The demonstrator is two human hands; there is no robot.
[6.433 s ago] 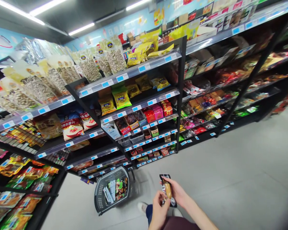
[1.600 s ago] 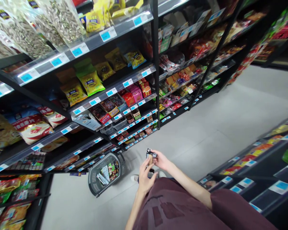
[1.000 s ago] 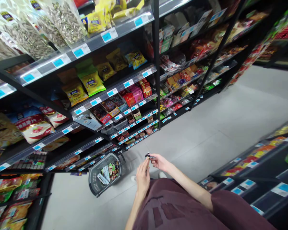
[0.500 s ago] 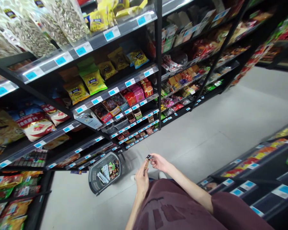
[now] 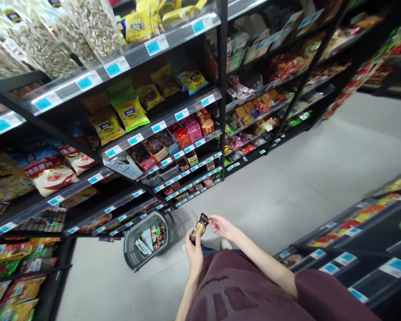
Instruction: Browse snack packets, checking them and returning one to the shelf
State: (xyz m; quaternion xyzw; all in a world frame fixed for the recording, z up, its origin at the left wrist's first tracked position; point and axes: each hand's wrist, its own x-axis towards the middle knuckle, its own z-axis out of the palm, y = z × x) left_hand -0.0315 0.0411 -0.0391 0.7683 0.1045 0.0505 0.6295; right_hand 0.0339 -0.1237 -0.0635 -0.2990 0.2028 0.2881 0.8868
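A small black-and-gold snack packet is held between my hands, in front of my body above the floor. My left hand grips its lower end with thumb and fingers, the printed face turned up. At the packet's upper right corner, the fingers of my right hand are pinched on its edge. A grey shopping basket stands on the floor to the left of my hands. In it lie several packets, some pale blue and white, others dark and green.
Shelves with price tags rise ahead and to the left, holding yellow snack bags, small boxes and large seed bags. Another shelf runs along the right. Between them lies the grey tiled floor.
The packet has been turned so that its wide printed face shows, where before only a narrow part did. My left hand has shifted slightly left. The basket has not moved.
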